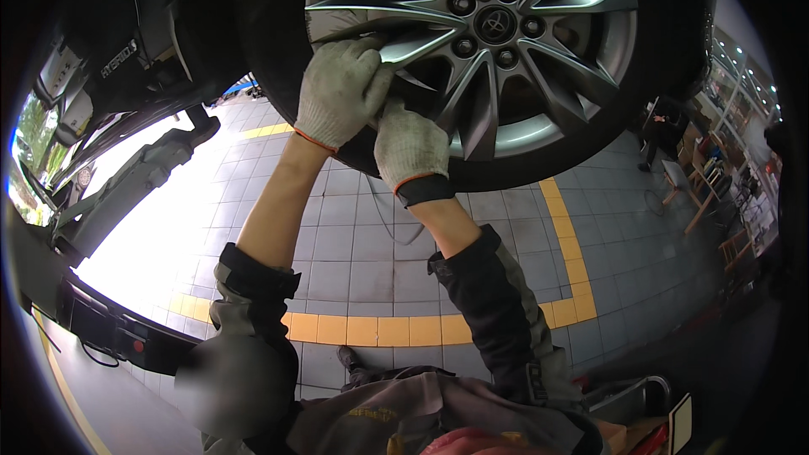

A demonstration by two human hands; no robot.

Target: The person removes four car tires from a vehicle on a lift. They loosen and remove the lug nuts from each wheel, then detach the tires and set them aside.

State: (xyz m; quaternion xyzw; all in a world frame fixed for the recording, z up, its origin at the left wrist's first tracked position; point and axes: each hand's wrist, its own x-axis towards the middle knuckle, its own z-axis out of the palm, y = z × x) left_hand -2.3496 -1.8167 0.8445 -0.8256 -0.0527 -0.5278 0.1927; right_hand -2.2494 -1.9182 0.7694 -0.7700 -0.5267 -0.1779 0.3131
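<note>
A raised car wheel stands before me, its grey multi-spoke alloy rim [522, 139] inside a black tyre [539, 164]. Both my hands wear off-white knitted gloves with orange cuffs. My left hand [341, 88] is at the rim's lower left, fingers curled in by the outer edge of a spoke. Just right of it and lower, my right hand [411, 143] is closed against the bottom left of the rim and tyre. What either hand grips is hidden by the gloves. Below them a thin dark cord or hose [396, 227] curves over the floor tiles.
A grey lift arm [139, 177] reaches in from the left under the dark car body [109, 50]. Yellow tile lines [379, 330] cross the grey floor. At the right are a person in dark clothes [661, 126] and wooden furniture [699, 194]. A metal-framed item [649, 388] stands at lower right.
</note>
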